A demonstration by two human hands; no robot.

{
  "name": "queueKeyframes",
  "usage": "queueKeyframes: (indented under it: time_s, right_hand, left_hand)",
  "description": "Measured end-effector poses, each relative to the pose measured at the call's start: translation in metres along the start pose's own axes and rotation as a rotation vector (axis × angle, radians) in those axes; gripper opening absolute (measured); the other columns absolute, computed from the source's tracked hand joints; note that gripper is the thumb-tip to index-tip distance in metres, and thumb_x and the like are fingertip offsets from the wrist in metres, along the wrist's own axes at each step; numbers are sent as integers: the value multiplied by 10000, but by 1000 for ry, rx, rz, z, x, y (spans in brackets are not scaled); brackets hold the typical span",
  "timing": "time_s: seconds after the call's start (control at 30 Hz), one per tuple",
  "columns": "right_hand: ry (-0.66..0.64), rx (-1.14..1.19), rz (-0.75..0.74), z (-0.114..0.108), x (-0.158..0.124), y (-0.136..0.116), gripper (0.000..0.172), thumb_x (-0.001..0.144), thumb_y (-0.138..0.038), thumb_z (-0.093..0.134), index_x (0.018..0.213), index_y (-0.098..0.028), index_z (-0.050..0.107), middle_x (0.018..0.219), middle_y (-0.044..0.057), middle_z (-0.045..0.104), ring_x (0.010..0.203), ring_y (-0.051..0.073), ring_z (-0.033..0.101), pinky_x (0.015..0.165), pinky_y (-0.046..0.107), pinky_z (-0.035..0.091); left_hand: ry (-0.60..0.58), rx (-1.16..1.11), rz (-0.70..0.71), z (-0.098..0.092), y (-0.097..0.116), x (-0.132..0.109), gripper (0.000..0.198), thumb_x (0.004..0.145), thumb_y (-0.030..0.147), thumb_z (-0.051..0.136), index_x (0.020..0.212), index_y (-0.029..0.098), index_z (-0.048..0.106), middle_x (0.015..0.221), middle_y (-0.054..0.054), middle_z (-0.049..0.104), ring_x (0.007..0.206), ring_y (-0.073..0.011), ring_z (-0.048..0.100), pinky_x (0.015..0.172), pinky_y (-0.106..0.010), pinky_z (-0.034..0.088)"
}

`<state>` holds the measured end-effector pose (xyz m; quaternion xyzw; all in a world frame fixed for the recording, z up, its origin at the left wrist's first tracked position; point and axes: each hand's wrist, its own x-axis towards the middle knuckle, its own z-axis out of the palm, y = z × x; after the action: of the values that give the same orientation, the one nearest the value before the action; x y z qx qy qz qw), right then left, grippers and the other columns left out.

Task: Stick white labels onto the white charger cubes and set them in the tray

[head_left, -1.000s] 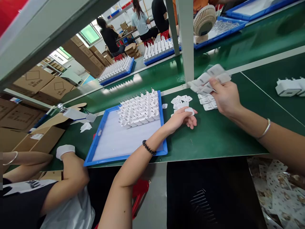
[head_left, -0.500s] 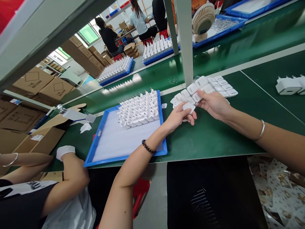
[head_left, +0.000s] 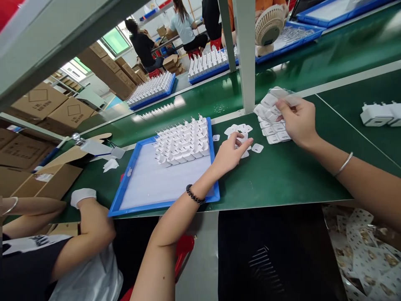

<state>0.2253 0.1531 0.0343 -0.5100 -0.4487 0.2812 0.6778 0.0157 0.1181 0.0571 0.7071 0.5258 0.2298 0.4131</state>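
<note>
My right hand (head_left: 299, 119) pinches a translucent-edged sheet of white labels (head_left: 270, 100) between thumb and fingers. Under it, more rounded-square white labels (head_left: 275, 136) lie in rows on the green bench. My left hand (head_left: 232, 151) is open, thumb and fingers apart, over a small group of loose white square pieces (head_left: 239, 128). One loose piece (head_left: 257, 148) lies just right of its fingertips. Left of that hand, a blue-rimmed tray (head_left: 134, 165) holds rows of white plug chargers (head_left: 183, 142), prongs up, in its far right part.
White chargers (head_left: 377, 113) stand at the right edge of the bench. A grey post (head_left: 244, 58) rises behind my hands. More charger trays (head_left: 153, 90) and a fan (head_left: 269, 25) are beyond. A co-worker's arm (head_left: 95, 221) rests at left, near an open carton (head_left: 59, 182).
My right hand has moved right and up with the sheet, away from my left hand. My left hand's fingers have opened, and a loose white piece now lies beside them.
</note>
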Motion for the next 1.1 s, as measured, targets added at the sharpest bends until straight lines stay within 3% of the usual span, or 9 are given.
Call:
queueKeyframes:
  time_s: [0.1, 0.3, 0.43, 0.57, 0.63, 0.77, 0.87, 0.97, 1.1]
  right_hand:
    - [-69, -10, -15, 6, -12, -1, 165, 924, -169, 674, 761, -158, 692, 689, 9, 612, 603, 144, 588, 585, 286, 463]
    - [-315, 47, 24, 23, -46, -6, 202, 928, -364, 672, 801, -209, 695, 685, 5, 664, 631, 175, 621, 595, 303, 509]
    - [-332, 35, 51, 24, -52, -8, 288, 894, -440, 699, 727, -209, 661, 632, 0, 622, 609, 159, 564, 565, 286, 478]
    - [-301, 30, 56, 23, -51, -9, 275, 875, -410, 715, 695, -211, 656, 640, -7, 585, 635, 152, 523, 592, 280, 446]
    - [-294, 35, 72, 23, -51, -9, 282, 854, -401, 729, 666, -210, 642, 642, -6, 575, 647, 156, 513, 603, 284, 424]
    - [-297, 43, 103, 24, -53, -8, 293, 796, -398, 775, 631, -203, 632, 635, 1, 570, 664, 166, 504, 611, 289, 398]
    - [-309, 84, 145, 25, -55, -7, 278, 770, -387, 810, 646, -199, 646, 650, 0, 583, 678, 163, 509, 620, 284, 409]
    - [-335, 166, 228, 27, -55, -7, 304, 745, -384, 850, 643, -191, 639, 652, 1, 593, 686, 165, 540, 645, 292, 461]
    - [-373, 320, 388, 25, -48, -7, 265, 801, -359, 829, 720, -178, 654, 720, 12, 631, 667, 146, 558, 664, 295, 521]
  left_hand:
    - [-107, -167, 18, 6, -4, 5, 337, 1005, 512, 556, 928, 185, 563, 748, 36, 629, 431, -40, 507, 516, -216, 398]
    - [-225, -362, 2, 16, -11, 14, 261, 1027, 401, 569, 936, 156, 576, 696, 48, 634, 437, -30, 529, 481, -180, 379]
    - [-191, -359, -41, 16, -14, 16, 418, 1039, 417, 542, 724, 143, 571, 521, 42, 594, 387, -35, 496, 460, -176, 368]
    - [-57, -375, -89, 16, -14, 16, 506, 1002, 411, 611, 575, 155, 520, 380, 53, 495, 316, -35, 421, 413, -182, 325]
    - [-16, -411, -101, 16, -12, 15, 473, 988, 387, 638, 593, 152, 528, 402, 54, 515, 322, -33, 436, 409, -177, 320]
    - [-70, -477, -76, 16, -8, 13, 306, 1014, 324, 590, 757, 164, 542, 565, 46, 617, 397, -48, 540, 426, -170, 362]
    - [-53, -423, -29, 17, -9, 13, 245, 1009, 293, 568, 798, 179, 515, 619, 50, 612, 432, -51, 552, 437, -174, 376]
    - [-20, -346, 17, 17, -12, 13, 160, 979, 220, 545, 826, 174, 538, 645, 47, 610, 469, -53, 549, 459, -178, 394]
    - [-107, -329, 48, 17, -14, 13, 172, 964, 174, 473, 805, 172, 538, 610, 46, 595, 480, -60, 535, 498, -186, 424]
